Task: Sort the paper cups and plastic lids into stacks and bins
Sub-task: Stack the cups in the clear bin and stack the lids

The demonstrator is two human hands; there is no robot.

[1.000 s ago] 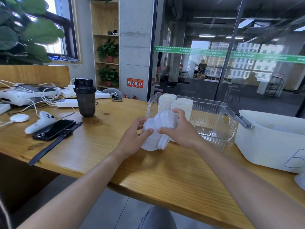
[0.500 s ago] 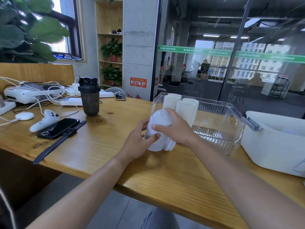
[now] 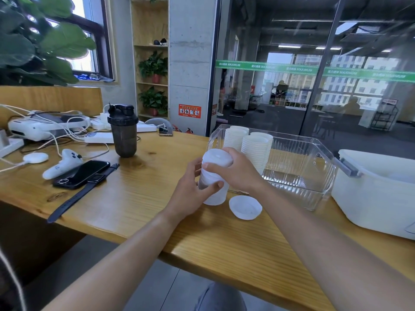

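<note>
Both hands are on an upright stack of lids (image 3: 213, 187) standing on the wooden table (image 3: 134, 198), just in front of the clear bin (image 3: 298, 167). The left hand (image 3: 190, 194) curls around its side, thumb across the front; the right hand (image 3: 238, 169) grips the top. One loose lid (image 3: 245, 208) lies beside the stack. Stacked cups (image 3: 256, 151) stand inside the bin, and a white bin (image 3: 377, 198) sits to its right.
</note>
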